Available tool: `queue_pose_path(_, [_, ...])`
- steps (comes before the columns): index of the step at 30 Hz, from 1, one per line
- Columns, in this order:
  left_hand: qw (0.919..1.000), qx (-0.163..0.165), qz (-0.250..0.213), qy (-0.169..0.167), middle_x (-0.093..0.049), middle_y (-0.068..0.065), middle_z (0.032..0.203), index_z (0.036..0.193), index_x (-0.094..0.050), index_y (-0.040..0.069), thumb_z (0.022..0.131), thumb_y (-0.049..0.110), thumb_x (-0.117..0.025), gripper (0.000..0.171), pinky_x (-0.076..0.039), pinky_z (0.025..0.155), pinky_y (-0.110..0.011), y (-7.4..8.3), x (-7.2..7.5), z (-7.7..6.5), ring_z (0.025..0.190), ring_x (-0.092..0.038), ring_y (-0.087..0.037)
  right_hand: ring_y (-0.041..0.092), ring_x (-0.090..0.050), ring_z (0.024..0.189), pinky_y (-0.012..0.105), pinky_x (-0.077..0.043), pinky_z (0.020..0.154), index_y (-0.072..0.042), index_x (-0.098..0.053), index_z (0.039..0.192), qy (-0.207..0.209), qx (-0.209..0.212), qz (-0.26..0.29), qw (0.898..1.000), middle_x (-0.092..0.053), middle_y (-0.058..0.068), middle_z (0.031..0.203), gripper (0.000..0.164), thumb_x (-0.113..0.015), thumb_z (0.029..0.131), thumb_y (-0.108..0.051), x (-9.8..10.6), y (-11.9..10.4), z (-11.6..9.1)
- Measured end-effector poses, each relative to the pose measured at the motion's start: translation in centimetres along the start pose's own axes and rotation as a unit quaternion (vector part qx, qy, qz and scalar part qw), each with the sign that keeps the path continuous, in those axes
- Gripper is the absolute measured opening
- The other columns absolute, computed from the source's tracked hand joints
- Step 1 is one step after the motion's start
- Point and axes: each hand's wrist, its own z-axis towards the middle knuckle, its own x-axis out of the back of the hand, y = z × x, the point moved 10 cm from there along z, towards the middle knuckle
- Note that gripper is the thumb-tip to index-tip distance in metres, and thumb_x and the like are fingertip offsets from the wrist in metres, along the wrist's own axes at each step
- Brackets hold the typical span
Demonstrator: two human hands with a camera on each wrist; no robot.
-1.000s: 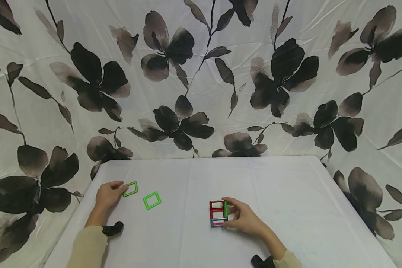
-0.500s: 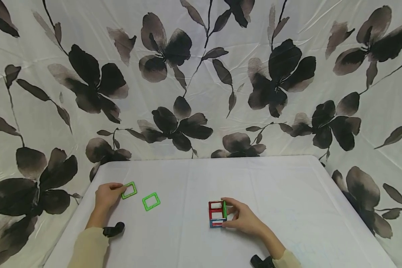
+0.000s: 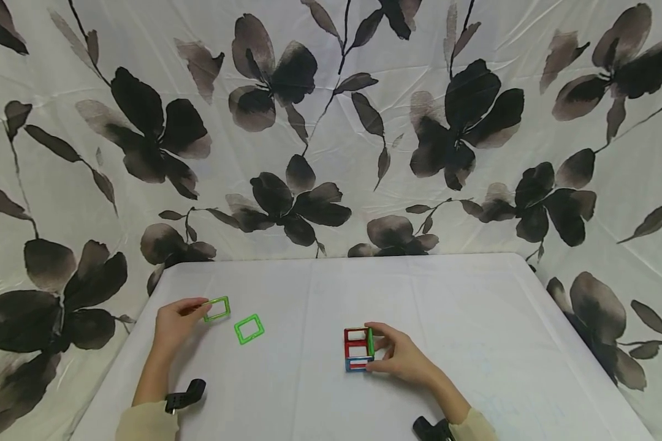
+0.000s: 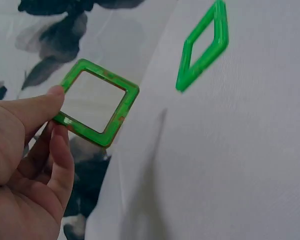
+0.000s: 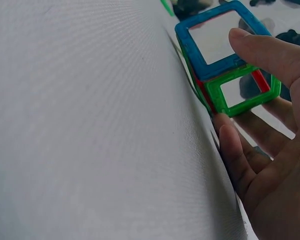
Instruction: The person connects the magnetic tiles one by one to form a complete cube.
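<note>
My left hand [image 3: 172,324] pinches a green square magnetic tile [image 4: 101,136] by one corner, between thumb and fingers. The tile is tilted up above the table at the left. A second green magnetic tile [image 3: 249,329] lies flat just right of it; the left wrist view shows this loose tile [image 4: 202,64] too. Right of the table's middle, my right hand [image 3: 403,360] grips a small box-like build of magnetic tiles [image 3: 357,340]. In the right wrist view my thumb lies on its blue square tile [image 5: 224,71], with a green side tile [image 5: 250,106] below and red edges behind.
The white-covered table [image 3: 298,392] runs back to a floral curtain [image 3: 331,122]. A black wrist camera [image 3: 185,397] is on the left wrist and another black camera [image 3: 431,429] on the right.
My left hand has raised and tilted its green tile off the table, and the forearm has shifted slightly. My right hand and the tile build stay in place.
</note>
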Motion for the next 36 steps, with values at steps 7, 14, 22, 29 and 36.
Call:
queue_pose_path(7, [0.9934, -0.065, -0.031, -0.089, -0.067, -0.013, 0.103, 0.107, -0.072, 0.001, 0.087, 0.02, -0.075, 0.027, -0.053, 0.069, -0.028, 3.2, -2.7, -2.1, 0.084, -0.061, -0.017, 0.024, -0.06, 0.095, 0.027, -0.051, 0.066, -0.009, -0.047, 0.141, 0.005, 0.004, 0.006, 1.0, -0.057, 0.012, 0.128, 0.077, -0.085, 0.075, -0.017, 0.1, 0.0, 0.0])
queue_pose_path(14, [0.9645, -0.088, -0.109, -0.224, -0.069, -0.013, 0.099, 0.102, -0.073, -0.002, 0.083, 0.014, -0.078, 0.025, -0.055, 0.068, -0.031, 4.9, -7.5, -3.7, 0.08, -0.064, -0.017, 0.023, -0.06, 0.093, 0.027, -0.051, 0.065, -0.007, -0.046, 0.142, 0.005, -0.005, 0.0, 1.0, -0.057, 0.011, 0.128, 0.078, -0.085, 0.075, -0.016, 0.0, 0.2, 0.1])
queue_pose_path(22, [0.9591, -0.101, -0.138, -0.226, -0.07, -0.011, 0.088, 0.095, -0.074, -0.002, 0.08, 0.009, -0.08, 0.02, -0.054, 0.061, -0.031, 6.7, -11.3, -5.2, 0.071, -0.066, -0.02, 0.024, -0.06, 0.094, 0.027, -0.051, 0.065, -0.006, -0.045, 0.142, 0.005, -0.001, -0.001, 1.0, -0.057, 0.012, 0.129, 0.078, -0.085, 0.076, -0.017, -0.1, 0.0, 0.1])
queue_pose_path(29, [0.9622, -0.085, -0.128, -0.224, -0.071, -0.008, 0.083, 0.088, -0.076, 0.001, 0.077, 0.007, -0.082, 0.014, -0.053, 0.058, -0.028, 7.6, -14.1, -6.5, 0.068, -0.066, -0.018, 0.026, -0.06, 0.093, 0.026, -0.05, 0.064, -0.006, -0.046, 0.141, 0.008, -0.006, 0.009, 1.0, -0.056, 0.011, 0.129, 0.077, -0.085, 0.075, -0.014, 0.1, 0.3, 0.2])
queue_pose_path(36, [0.9576, -0.077, -0.097, -0.26, -0.069, -0.006, 0.078, 0.08, -0.074, 0.004, 0.072, 0.007, -0.085, 0.015, -0.051, 0.057, -0.027, 7.8, -15.5, -7.8, 0.066, -0.064, -0.018, 0.029, -0.06, 0.092, 0.026, -0.05, 0.063, -0.003, -0.045, 0.141, 0.005, -0.002, 0.007, 1.0, -0.055, 0.018, 0.13, 0.076, -0.083, 0.076, -0.005, -0.1, -1.3, 0.0])
